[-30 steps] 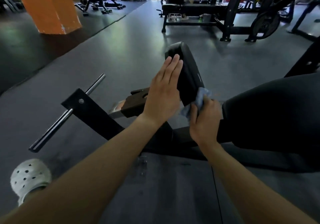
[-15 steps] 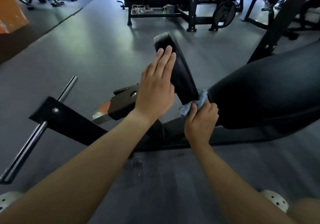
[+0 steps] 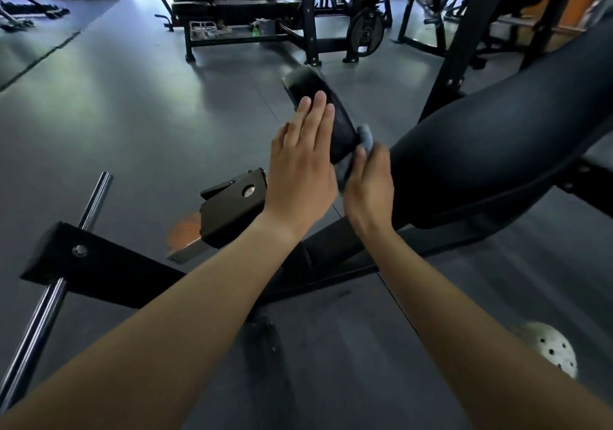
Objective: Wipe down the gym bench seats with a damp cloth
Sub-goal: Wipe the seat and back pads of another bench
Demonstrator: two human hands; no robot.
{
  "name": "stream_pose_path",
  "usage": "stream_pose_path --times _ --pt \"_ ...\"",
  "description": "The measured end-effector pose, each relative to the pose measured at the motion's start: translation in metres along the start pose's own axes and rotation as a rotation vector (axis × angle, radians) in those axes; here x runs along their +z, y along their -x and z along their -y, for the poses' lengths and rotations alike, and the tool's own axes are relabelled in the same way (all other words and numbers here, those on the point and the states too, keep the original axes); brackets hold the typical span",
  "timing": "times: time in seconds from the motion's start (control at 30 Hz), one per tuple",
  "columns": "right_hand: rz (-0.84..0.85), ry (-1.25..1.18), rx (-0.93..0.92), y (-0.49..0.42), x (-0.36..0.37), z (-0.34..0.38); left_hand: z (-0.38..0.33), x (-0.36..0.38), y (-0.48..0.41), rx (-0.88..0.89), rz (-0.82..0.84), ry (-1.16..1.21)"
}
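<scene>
One wide-angle view, worn on the person's head, faces forward and down along both forearms [image 3: 205, 303]; the left hand [image 3: 300, 177] and the right hand [image 3: 368, 182], gripping the cloth [image 3: 365, 132], sit close to the lens near frame centre; beyond the grip the floor [image 3: 132, 114] climbs to far racks [image 3: 311, 14]; nearer than the grip, forearms fill the lower edge.

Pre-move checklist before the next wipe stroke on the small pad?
1. Left hand braces the seat pad, fingers flat: ok.
2. Right hand grips the cloth: ok.
3. Cloth touches the pad's right face: ok.
4. Cloth damp: cannot tell.
5. Back pad beside it wiped: cannot tell.
</scene>
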State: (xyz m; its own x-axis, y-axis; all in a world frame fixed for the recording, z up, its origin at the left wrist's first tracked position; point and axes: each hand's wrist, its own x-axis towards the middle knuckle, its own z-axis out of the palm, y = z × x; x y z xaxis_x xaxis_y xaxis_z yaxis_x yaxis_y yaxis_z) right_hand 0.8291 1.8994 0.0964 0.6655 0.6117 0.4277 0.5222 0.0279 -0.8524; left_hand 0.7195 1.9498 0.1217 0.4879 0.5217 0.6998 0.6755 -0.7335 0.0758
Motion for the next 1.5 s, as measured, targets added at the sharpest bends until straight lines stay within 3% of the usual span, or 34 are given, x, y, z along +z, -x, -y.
stream_pose_path --times 0.17,0.3,0.4,0.47,0.6,0.77,1.0,1.1,1.3,1.4,1.5 --pt "0.031 0.117 -0.129 -0.001 0.001 0.006 0.019 -0.019 -0.010 0.118 0.007 -0.029" --pt "-0.013 0.217 0.081 0.022 0.000 -0.021 0.041 -0.036 -0.026 0.160 0.035 -0.012" --pt "-0.024 0.228 0.179 0.017 0.000 -0.001 0.056 -0.045 -0.039 0.173 0.155 0.090" --pt "-0.040 0.199 0.139 0.002 0.008 0.032 0.067 -0.049 -0.046 0.215 0.231 0.180" --pt "-0.087 0.186 0.015 -0.024 0.032 0.087 0.079 -0.049 -0.055 0.212 0.231 0.339" --pt "-0.169 0.289 -0.107 -0.004 0.040 0.065 0.083 -0.033 -0.059 0.209 0.180 0.358" --pt "-0.270 0.261 0.128 0.006 0.043 0.055 0.090 -0.034 -0.074 0.233 0.191 0.354" --pt "-0.220 0.249 0.143 -0.018 0.044 0.090 0.089 -0.046 -0.075 0.197 0.309 0.389" --pt "0.119 0.459 0.000 -0.033 0.037 0.121 0.085 -0.076 -0.080 0.214 0.502 0.334" --pt "0.128 0.494 0.058 -0.018 0.031 0.112 0.088 -0.078 -0.081 0.204 0.604 0.343" --pt "-0.012 0.445 0.114 -0.008 0.037 0.106 0.096 -0.076 -0.080 0.234 0.586 0.377"
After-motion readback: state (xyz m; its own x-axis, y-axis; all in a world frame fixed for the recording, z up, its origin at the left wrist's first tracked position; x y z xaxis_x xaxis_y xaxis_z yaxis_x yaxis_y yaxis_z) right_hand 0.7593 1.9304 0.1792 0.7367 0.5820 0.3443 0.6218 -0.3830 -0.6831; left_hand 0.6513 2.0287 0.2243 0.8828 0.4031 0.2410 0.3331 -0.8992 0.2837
